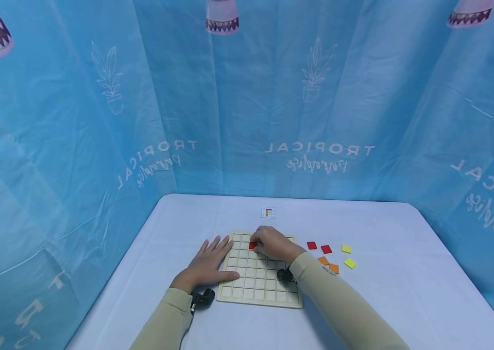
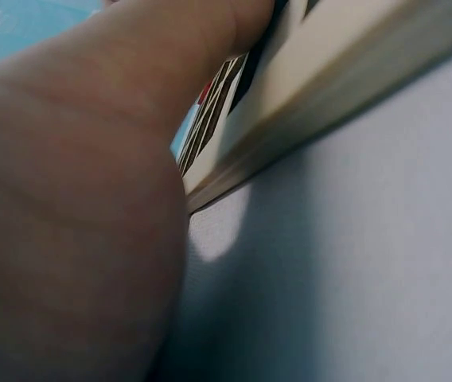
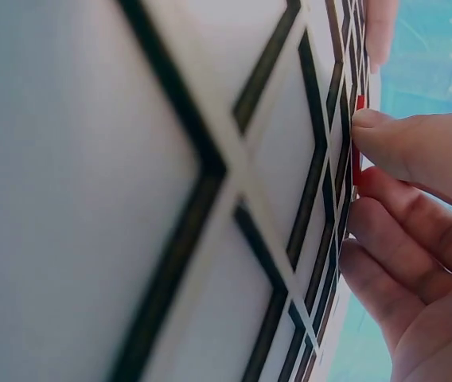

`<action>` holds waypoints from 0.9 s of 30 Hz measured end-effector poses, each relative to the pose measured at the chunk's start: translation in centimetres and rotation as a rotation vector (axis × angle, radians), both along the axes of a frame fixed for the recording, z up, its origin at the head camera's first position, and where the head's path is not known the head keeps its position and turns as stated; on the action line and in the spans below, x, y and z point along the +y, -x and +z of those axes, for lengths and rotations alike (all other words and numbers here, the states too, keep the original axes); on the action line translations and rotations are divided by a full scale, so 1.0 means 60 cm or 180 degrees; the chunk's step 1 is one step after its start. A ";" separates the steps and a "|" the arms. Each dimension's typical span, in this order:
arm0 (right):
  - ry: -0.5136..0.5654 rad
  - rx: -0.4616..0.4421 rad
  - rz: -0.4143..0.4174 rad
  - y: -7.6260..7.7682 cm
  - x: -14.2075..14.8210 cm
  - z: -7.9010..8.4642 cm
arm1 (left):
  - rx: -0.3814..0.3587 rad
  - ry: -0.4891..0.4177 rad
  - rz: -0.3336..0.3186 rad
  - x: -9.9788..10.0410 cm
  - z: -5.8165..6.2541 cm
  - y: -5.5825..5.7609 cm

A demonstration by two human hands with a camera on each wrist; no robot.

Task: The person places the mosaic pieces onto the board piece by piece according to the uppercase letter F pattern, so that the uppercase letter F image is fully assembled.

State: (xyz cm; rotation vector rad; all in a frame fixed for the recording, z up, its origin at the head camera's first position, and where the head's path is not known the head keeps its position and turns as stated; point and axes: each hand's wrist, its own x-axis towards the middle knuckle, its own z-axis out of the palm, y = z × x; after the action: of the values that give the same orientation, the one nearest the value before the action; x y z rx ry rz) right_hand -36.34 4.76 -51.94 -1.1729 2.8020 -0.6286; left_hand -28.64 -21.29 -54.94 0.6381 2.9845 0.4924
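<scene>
A pale wooden grid board lies on the table in the head view. Over its upper part, my right hand pinches a red square tile between thumb and forefinger. The right wrist view shows that red tile at the grid's surface, thumb on one side and a fingertip on the other; the other fingers are bent near the board. My left hand is spread at the board's left edge, its thumb reaching over the rim and its other fingers straight.
Right of the board lie two red tiles, two orange tiles partly near the right sleeve, and two yellow tiles. A small printed grid card lies beyond the board. Blue curtains stand around the white table.
</scene>
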 end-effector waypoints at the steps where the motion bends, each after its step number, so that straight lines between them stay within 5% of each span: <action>1: 0.0001 0.0005 0.0002 0.000 0.001 0.000 | -0.0007 -0.0003 0.0003 0.001 0.001 0.000; 10: 0.0040 -0.0091 -0.0028 -0.004 0.012 0.003 | -0.0007 -0.0016 0.0022 0.004 0.004 -0.002; 27: 0.0291 -0.0204 -0.0520 -0.001 0.091 0.015 | -0.0009 -0.0081 0.0008 0.005 0.004 -0.003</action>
State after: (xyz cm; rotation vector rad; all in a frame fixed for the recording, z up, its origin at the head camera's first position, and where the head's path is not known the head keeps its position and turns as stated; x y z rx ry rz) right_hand -36.29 10.25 -51.05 -0.9243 2.8622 -0.7985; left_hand -28.44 -21.01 -54.72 0.6353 2.9813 0.5317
